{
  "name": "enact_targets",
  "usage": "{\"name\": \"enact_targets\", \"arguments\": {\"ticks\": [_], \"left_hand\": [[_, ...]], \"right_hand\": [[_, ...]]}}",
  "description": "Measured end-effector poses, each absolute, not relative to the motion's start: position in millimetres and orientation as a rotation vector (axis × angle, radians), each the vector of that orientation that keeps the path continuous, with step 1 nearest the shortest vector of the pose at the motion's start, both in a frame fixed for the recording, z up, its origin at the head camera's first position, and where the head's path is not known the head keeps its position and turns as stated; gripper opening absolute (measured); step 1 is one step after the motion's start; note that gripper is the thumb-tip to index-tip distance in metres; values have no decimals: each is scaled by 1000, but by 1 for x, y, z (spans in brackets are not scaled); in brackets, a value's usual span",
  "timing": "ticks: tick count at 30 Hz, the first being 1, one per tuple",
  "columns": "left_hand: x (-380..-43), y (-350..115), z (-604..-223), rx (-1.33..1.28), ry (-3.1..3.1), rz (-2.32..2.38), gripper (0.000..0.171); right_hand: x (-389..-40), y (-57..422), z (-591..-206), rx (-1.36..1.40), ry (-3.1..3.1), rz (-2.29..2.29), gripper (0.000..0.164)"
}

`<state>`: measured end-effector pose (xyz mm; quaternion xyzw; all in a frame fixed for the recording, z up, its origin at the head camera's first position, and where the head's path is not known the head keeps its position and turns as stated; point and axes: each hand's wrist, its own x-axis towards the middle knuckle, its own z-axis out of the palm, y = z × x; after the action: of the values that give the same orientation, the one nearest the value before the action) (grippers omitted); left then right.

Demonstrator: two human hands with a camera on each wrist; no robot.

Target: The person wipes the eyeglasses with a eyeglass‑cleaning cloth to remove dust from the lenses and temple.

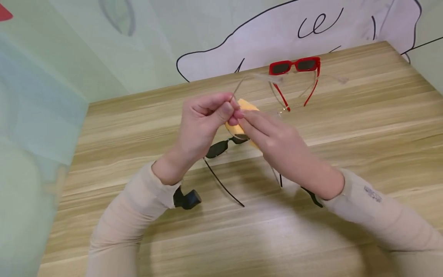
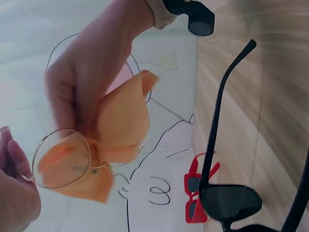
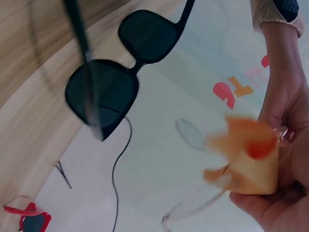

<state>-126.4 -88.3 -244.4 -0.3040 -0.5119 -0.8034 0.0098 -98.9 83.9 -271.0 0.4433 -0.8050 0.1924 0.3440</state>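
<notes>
My left hand (image 1: 202,121) pinches a pair of thin gold-rimmed eyeglasses (image 2: 61,129) at the outer side of one clear round lens. Their slim temples with clear tips point away from me in the head view. My right hand (image 1: 282,142) grips a soft orange cloth (image 2: 123,121), folded around the middle of the eyeglasses, its fingertips close to my left fingers. The cloth shows behind the clear lens in the left wrist view. Part of the far rim is hidden by the cloth and right hand. Both hands are above black sunglasses (image 1: 217,149) on the table.
Red sunglasses (image 1: 294,66) stand at the table's back edge with temples toward me. The black sunglasses lie below my hands, temples pointing toward me. A drawn-on wall (image 1: 221,23) borders the wooden table (image 1: 138,127) at the back and left.
</notes>
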Motion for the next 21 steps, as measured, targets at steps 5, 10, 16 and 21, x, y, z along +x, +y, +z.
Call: {"name": "enact_targets", "arguments": {"ticks": [5,10,16,21], "left_hand": [[-128,-93,-244,-906,-1644,-2450,16],[-128,-90,-243,-941,-1597,-2534,13],[-128,-90,-243,-953,-1599,-2554,14],[-130,-95,-245,-883,-1655,-2521,6]], "right_hand": [[-99,89,-276,1170,-2083,527,36],[-96,82,-274,1274,-1951,549,25],[-98,80,-272,1208,-2011,575,30],[-97,89,-277,1155,-2085,539,37]]}}
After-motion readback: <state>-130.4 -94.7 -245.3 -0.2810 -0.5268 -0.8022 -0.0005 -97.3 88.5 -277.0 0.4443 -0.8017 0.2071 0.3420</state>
